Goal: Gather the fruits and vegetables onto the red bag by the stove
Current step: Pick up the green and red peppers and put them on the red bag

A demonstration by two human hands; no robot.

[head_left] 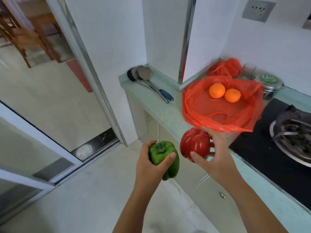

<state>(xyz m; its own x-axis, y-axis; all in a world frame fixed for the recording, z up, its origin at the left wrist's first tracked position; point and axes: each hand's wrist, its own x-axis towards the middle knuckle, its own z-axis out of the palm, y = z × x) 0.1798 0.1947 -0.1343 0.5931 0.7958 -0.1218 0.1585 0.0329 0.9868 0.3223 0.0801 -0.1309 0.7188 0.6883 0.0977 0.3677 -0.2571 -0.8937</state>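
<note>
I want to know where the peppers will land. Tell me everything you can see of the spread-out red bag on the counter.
The red bag is thin, see-through orange-red plastic. It is spread open on the pale counter, with crumpled, raised edges. A handle loop lies flat near its front. Two oranges sit side by side on its far part. Its right edge overlaps the black stove. A second, bunched bag lies behind it.
</note>
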